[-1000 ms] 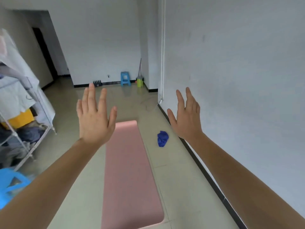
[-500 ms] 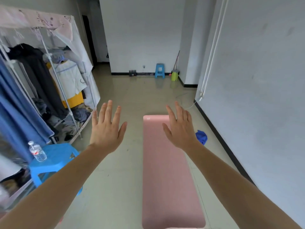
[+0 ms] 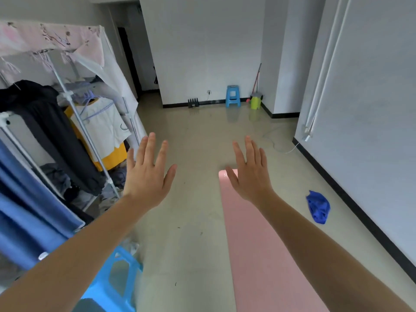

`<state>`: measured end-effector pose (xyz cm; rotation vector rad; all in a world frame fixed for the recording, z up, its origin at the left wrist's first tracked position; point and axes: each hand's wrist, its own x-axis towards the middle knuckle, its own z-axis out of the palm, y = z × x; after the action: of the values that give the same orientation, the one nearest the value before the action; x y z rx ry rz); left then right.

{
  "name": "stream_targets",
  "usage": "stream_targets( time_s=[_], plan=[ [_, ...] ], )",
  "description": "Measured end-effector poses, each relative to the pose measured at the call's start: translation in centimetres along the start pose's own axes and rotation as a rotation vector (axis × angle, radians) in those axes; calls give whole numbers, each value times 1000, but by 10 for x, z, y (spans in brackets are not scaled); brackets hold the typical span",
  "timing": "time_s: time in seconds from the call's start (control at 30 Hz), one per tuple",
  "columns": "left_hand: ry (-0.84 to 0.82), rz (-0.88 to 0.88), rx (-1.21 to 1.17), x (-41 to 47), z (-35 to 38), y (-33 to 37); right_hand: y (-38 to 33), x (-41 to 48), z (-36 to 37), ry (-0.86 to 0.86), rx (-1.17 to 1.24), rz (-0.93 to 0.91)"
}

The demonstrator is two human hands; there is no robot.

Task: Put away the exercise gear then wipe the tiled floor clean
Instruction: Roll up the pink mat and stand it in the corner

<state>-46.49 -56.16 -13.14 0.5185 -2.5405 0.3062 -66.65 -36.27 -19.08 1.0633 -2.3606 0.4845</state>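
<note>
I see my left hand point(image 3: 147, 174) and right hand point(image 3: 252, 174) both raised in front of me, fingers spread, backs toward the camera, holding nothing. The pink exercise mat point(image 3: 254, 239) lies unrolled flat on the tiled floor point(image 3: 198, 154), running from under my right arm away toward the far wall; its far end sits just behind my right hand. There is small white print at that far corner, too small for me to read. A crumpled blue cloth point(image 3: 318, 207) lies on the floor between the mat and the right wall's black skirting, apart from both. On my left, the clothes rack point(image 3: 74, 122) with hanging garments crowds that side, and a blue stool point(image 3: 117, 282) stands below my left forearm. Between rack and mat the floor is open. At the far wall stand a second blue stool point(image 3: 233, 96) and a green bin point(image 3: 256, 101).
</note>
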Motion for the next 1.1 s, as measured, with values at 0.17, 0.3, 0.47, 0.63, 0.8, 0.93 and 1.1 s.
stream_targets(
  time_s=[0.17, 0.3, 0.47, 0.63, 0.8, 0.93, 1.1],
  plan=[
    [95, 37, 38, 90, 42, -77, -32, 119, 61, -8, 4, 0],
    [107, 6, 14, 160, 106, -140, -55, 205, 125, -19, -12, -32],
    [139, -20, -37, 259, 200, -214, -66, 315, 216, -1, -68, -28],
    [186, 19, -101, 399, 268, -276, -57, 443, 277, 25, -140, 42],
    [175, 58, -206, 529, 330, -281, -12, 533, 325, 84, -169, 178],
    [159, 145, -229, 618, 412, -271, 45, 599, 389, 101, -210, 271],
    [63, 161, -204, 731, 536, -257, 124, 684, 494, 32, -199, 364]
  ],
)
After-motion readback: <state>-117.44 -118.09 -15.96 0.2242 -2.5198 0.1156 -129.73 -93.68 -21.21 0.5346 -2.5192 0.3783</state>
